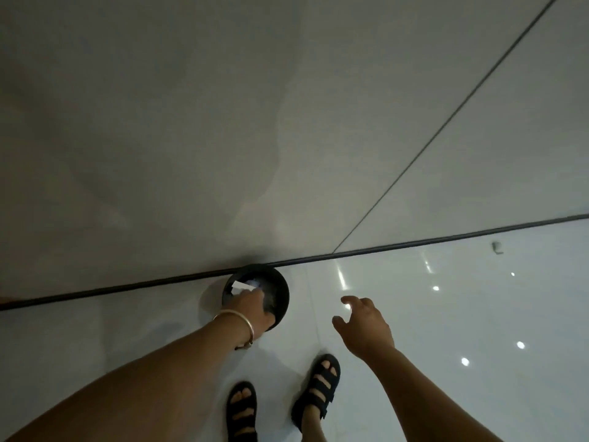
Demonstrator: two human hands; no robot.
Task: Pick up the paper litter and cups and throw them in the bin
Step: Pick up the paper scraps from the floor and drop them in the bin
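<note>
A round black bin [282,290] stands on the glossy white floor against the wall's dark base line. My left hand [251,309], with a gold bangle on the wrist, reaches into the bin's mouth and pinches white paper litter [239,287] at the rim. Whether the paper is still gripped or just touching the fingers is hard to tell. My right hand [363,327] hovers to the right of the bin above the floor, fingers spread and empty. No cups are in view.
A grey wall fills the upper view, meeting the floor along a dark strip [414,242]. My two feet in black sandals [318,386] stand just behind the bin. A small dark speck [496,247] sits on the floor at the right.
</note>
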